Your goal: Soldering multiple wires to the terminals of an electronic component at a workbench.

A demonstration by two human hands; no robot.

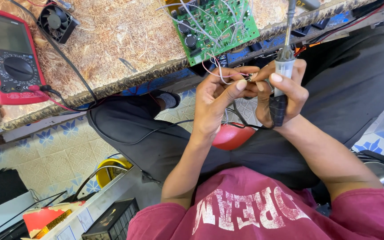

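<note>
My left hand (216, 100) pinches thin red and white wires (216, 71) between thumb and fingers, just below the bench edge. My right hand (283, 91) grips a soldering iron (284, 62) by its dark handle, its shaft pointing up past the bench edge; the fingertips also touch the small part at the wire ends (250, 78). The wires run up to a green circuit board (216, 24) lying on the bench. Both hands meet over my lap.
A red multimeter (7, 55) with leads lies at the bench's left, a small black fan (56, 21) beside it. A red object (233, 135) rests on my lap. Black cables hang over the tiled floor; boxes and a yellow item (110, 171) sit lower left.
</note>
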